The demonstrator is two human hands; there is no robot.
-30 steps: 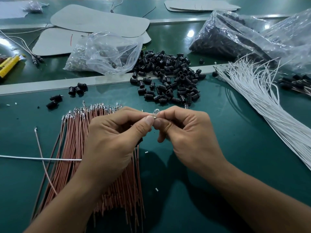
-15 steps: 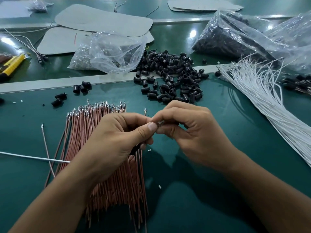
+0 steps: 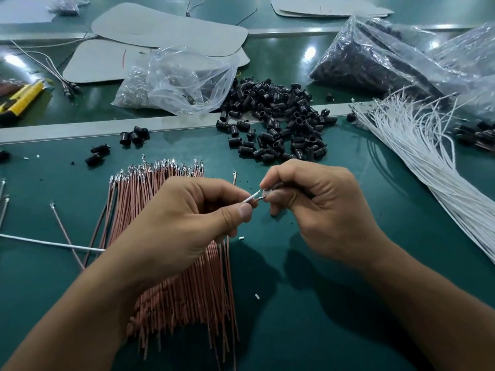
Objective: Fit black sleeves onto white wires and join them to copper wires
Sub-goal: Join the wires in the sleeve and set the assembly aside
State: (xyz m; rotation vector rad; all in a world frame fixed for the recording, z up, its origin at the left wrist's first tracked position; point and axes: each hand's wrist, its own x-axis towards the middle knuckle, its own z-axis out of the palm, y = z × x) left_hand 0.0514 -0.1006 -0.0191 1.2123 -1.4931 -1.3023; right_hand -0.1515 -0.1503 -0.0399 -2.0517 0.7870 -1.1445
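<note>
My left hand [image 3: 184, 223] pinches the ends of a white wire [image 3: 250, 198] and a copper wire between thumb and fingers, above a bundle of copper wires [image 3: 176, 263] lying on the green mat. The white wire trails out to the left behind that hand. My right hand [image 3: 318, 210] pinches a small part against the two wire tips; its fingers hide most of it. A heap of black sleeves [image 3: 278, 124] lies beyond the hands. A fan of white wires [image 3: 417, 156] spreads along the right side.
A clear plastic bag [image 3: 176, 81] of small parts sits behind the copper bundle. Larger bags of black parts [image 3: 380, 60] lie at the back right. Grey card sheets [image 3: 171, 30] and a yellow tool [image 3: 24, 99] are at the back left. A grey rail [image 3: 80, 129] crosses the table.
My hands have drawn slightly apart, and the white and copper wire tips now show between them. The clear part seen a second ago is hidden in my right fingers.
</note>
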